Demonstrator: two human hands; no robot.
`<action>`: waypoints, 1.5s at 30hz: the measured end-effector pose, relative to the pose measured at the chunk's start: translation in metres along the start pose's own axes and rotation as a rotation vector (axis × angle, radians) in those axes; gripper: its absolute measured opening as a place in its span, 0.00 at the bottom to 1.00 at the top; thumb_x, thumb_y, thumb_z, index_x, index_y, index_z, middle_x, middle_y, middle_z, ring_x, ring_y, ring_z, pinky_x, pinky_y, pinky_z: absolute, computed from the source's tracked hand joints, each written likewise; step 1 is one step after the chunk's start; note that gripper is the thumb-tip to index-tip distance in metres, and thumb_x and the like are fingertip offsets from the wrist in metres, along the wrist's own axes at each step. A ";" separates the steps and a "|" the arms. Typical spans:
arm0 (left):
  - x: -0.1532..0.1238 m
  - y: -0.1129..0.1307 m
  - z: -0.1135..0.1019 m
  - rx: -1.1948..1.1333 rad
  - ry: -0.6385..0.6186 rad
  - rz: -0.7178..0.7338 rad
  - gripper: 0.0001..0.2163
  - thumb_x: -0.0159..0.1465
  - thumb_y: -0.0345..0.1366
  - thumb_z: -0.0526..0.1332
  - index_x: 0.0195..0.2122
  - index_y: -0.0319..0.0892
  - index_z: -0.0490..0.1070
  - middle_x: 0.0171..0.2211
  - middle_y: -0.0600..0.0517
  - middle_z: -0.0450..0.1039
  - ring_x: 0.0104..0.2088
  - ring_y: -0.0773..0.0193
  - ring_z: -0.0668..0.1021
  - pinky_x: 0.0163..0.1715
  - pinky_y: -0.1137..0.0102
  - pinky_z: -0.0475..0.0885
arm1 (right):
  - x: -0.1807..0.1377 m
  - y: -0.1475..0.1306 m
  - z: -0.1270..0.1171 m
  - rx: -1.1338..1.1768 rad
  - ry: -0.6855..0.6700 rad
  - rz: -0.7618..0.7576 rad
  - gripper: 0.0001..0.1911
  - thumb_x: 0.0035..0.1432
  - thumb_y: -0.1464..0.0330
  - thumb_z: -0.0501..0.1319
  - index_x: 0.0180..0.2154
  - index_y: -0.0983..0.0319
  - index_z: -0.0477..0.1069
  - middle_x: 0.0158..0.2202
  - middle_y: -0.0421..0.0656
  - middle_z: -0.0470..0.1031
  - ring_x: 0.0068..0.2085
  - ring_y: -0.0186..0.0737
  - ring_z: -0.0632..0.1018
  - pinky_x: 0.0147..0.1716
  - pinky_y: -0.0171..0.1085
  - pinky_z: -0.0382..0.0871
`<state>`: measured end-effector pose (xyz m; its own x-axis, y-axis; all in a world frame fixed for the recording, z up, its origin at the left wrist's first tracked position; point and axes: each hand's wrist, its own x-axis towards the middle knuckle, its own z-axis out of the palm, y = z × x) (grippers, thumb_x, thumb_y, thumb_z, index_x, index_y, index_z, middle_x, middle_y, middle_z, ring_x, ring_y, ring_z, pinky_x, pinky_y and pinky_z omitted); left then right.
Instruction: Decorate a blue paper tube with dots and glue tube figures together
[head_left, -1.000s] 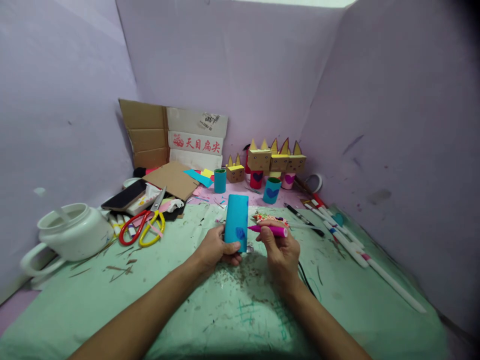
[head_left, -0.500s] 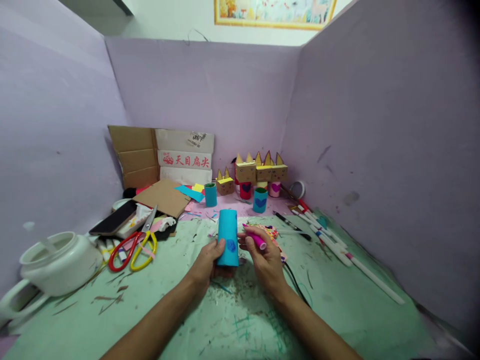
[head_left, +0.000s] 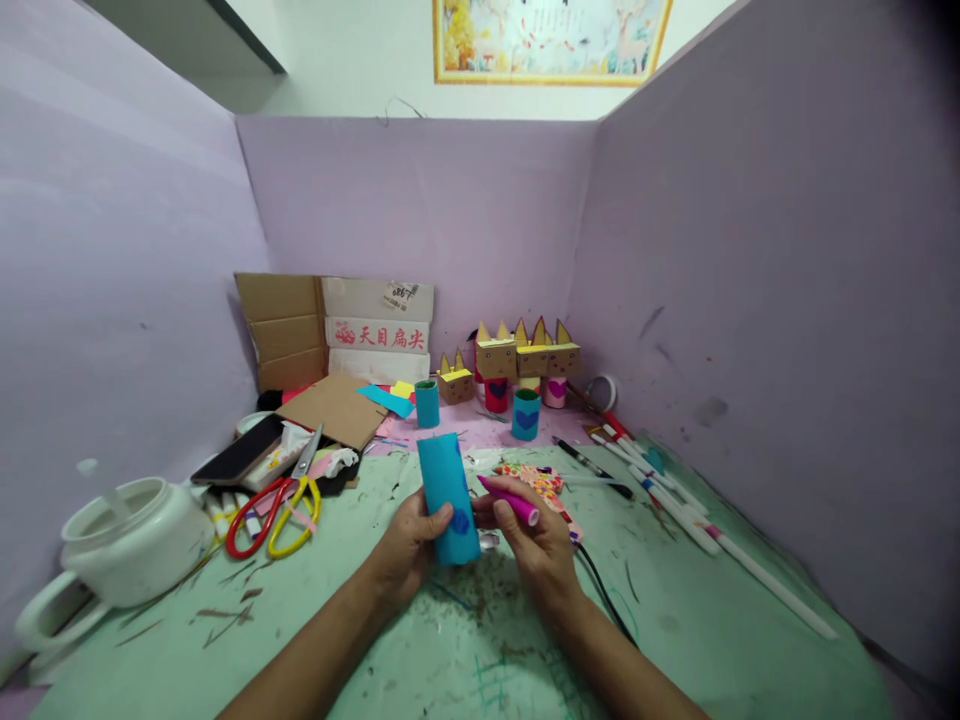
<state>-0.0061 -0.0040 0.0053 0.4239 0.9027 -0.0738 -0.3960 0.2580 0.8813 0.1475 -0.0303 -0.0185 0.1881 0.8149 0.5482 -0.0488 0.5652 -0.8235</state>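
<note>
Between the left hand (head_left: 409,540) and the right hand (head_left: 544,545): one blue paper tube (head_left: 442,480), tilted, over the worktop (head_left: 360,640); whether its lower end touches the surface, I cannot tell.
Left hand: it pinches the blue paper tube, with the thumb on the front and the other fingers mostly hidden behind.
Right hand: it is closed around one pink marker (head_left: 514,502), just to the right of the blue paper tube; the tip is near it but seems apart.
Marks on the blue paper tube: two dark blue patches can be seen, one low on the front and one at the upper right edge; no pink shows. I judge this decoration as begun, not complete.
Figures that look assembled: three, behind the blue paper tube and to its right, on a red tube (head_left: 496,396), a yellow tube (head_left: 529,384) and a pink tube (head_left: 556,393); each one carries a cardboard head with pointed ears.
Parts not joined: one loose cardboard head (head_left: 455,387) and two standing blue tubes, all behind the blue paper tube; the heart-marked tube (head_left: 526,415) shows one heart, the plain tube (head_left: 427,406) shows none on this side.
Tools counted: one pair of scissors (head_left: 297,475) to the left of the blue paper tube, one black pen (head_left: 592,467) to its right; the white markers farther right overlap, so I give no number.
</note>
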 end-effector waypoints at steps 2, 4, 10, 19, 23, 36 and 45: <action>0.000 -0.002 0.000 0.030 0.001 -0.031 0.30 0.42 0.47 0.76 0.42 0.37 0.72 0.34 0.44 0.78 0.34 0.56 0.78 0.33 0.66 0.72 | 0.002 -0.005 -0.001 -0.045 0.102 -0.029 0.12 0.60 0.61 0.63 0.43 0.60 0.78 0.30 0.44 0.82 0.29 0.42 0.81 0.29 0.40 0.79; -0.001 -0.005 0.001 0.050 -0.022 -0.052 0.32 0.42 0.47 0.76 0.45 0.37 0.71 0.34 0.45 0.76 0.32 0.59 0.77 0.32 0.67 0.72 | 0.005 -0.010 -0.002 -0.088 0.218 -0.066 0.12 0.59 0.61 0.63 0.40 0.61 0.79 0.28 0.44 0.81 0.26 0.39 0.80 0.26 0.38 0.77; -0.002 -0.008 0.003 0.076 -0.142 -0.087 0.34 0.45 0.46 0.75 0.51 0.40 0.69 0.37 0.45 0.75 0.37 0.57 0.77 0.33 0.69 0.70 | 0.003 -0.014 -0.004 -0.178 0.226 -0.154 0.09 0.60 0.64 0.62 0.37 0.60 0.79 0.30 0.44 0.81 0.23 0.38 0.77 0.24 0.38 0.74; -0.005 -0.007 0.012 0.098 -0.151 -0.060 0.40 0.49 0.45 0.74 0.61 0.44 0.61 0.49 0.41 0.74 0.45 0.50 0.77 0.39 0.65 0.71 | 0.005 -0.016 -0.002 -0.365 0.147 -0.338 0.06 0.59 0.71 0.61 0.35 0.58 0.77 0.32 0.43 0.81 0.30 0.42 0.81 0.31 0.40 0.76; -0.005 -0.010 0.009 0.115 -0.172 -0.060 0.41 0.51 0.46 0.72 0.63 0.44 0.58 0.49 0.41 0.74 0.45 0.51 0.76 0.39 0.65 0.70 | 0.005 -0.017 -0.002 -0.383 0.131 -0.360 0.06 0.59 0.72 0.61 0.38 0.58 0.77 0.33 0.42 0.81 0.32 0.41 0.81 0.34 0.39 0.77; 0.001 -0.019 -0.001 0.131 -0.197 -0.037 0.42 0.51 0.48 0.72 0.65 0.46 0.56 0.52 0.41 0.71 0.47 0.50 0.74 0.42 0.64 0.68 | 0.006 -0.016 -0.003 -0.415 0.076 -0.391 0.06 0.58 0.73 0.62 0.36 0.60 0.77 0.32 0.43 0.81 0.33 0.41 0.82 0.35 0.37 0.76; 0.001 -0.019 0.001 0.115 -0.189 -0.042 0.43 0.51 0.48 0.72 0.65 0.46 0.55 0.51 0.41 0.72 0.47 0.49 0.75 0.39 0.64 0.69 | 0.005 -0.013 -0.004 -0.378 0.064 -0.340 0.07 0.59 0.72 0.61 0.39 0.59 0.77 0.34 0.43 0.82 0.35 0.41 0.82 0.35 0.38 0.76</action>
<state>0.0024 -0.0077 -0.0109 0.5873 0.8087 -0.0327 -0.2836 0.2435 0.9275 0.1529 -0.0342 -0.0059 0.1915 0.5769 0.7940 0.3816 0.7016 -0.6018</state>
